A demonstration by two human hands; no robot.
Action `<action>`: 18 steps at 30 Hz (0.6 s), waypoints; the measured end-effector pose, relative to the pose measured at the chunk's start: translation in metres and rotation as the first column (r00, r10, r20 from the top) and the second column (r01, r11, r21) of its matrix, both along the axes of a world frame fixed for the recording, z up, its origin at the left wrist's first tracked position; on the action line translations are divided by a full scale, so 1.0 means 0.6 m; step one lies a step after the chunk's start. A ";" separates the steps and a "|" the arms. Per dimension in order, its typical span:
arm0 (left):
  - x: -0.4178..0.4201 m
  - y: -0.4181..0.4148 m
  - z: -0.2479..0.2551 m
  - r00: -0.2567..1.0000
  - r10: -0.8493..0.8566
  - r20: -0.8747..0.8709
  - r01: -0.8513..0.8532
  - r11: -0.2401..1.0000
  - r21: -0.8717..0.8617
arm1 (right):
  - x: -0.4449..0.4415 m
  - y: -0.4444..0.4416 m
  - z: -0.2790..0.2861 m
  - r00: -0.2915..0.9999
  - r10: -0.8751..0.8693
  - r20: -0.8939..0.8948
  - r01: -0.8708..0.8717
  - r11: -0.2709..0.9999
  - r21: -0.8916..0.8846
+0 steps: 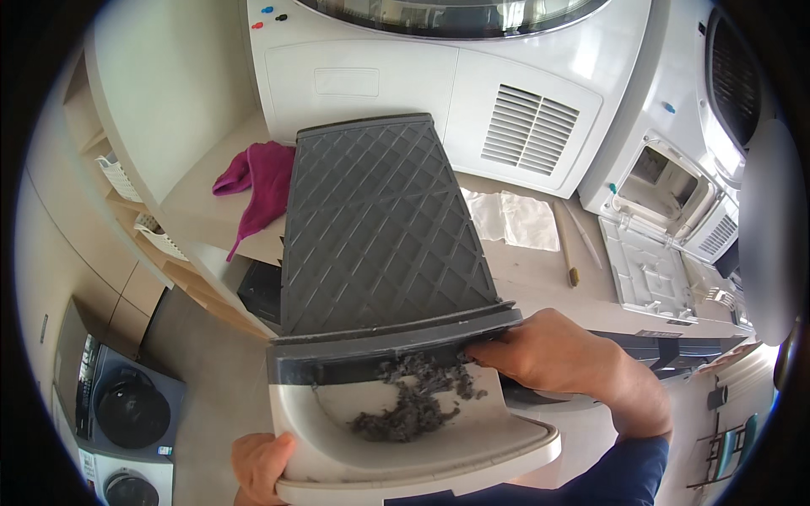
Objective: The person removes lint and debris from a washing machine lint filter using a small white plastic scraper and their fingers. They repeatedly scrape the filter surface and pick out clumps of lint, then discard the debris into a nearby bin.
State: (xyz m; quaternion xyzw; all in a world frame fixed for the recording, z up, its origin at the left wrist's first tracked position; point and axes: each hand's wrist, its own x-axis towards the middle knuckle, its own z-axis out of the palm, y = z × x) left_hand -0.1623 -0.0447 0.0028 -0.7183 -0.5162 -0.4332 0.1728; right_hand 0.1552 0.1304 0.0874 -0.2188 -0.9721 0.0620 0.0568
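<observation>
Before me is a long plastic appliance drawer (386,234) with a grey lattice-ribbed panel and a white scooped front (354,458). Its far end reaches close to the white machine. Dark grey lint (408,405) lies clumped in the scoop and along the black strip behind it. My left hand (261,465) grips the scoop's left side, thumb over the rim. My right hand (538,354) bends over the drawer's right side, its fingertips at the black strip beside the lint. The fingertips are partly hidden, and whether they pinch anything is unclear.
A white front-loading machine (392,82) stands ahead on a ledge. The ledge holds a magenta cloth (262,183), white sheets (528,218), a long-handled brush (565,246) and a thin white stick (585,237). Another machine has an open hatch (661,180); its flap (645,272) hangs down.
</observation>
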 end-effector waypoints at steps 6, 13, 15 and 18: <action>-0.001 -0.007 -0.007 0.999 -0.028 0.020 0.028 0.999 -0.020 | -0.018 -0.001 0.004 0.990 0.061 0.125 -0.064 0.998 0.019; 0.000 0.003 0.012 0.990 -0.137 -0.020 0.137 0.990 -0.023 | -0.049 -0.022 0.015 0.998 0.043 -0.048 -0.056 0.952 -0.301; 0.003 0.005 0.015 0.984 -0.174 0.026 0.175 0.984 -0.043 | -0.066 -0.016 -0.010 0.987 0.120 -0.110 -0.139 0.972 -0.189; 0.005 0.009 0.014 0.983 -0.173 0.056 0.177 0.981 -0.075 | -0.088 -0.017 -0.006 0.975 0.222 0.013 -0.213 0.951 -0.224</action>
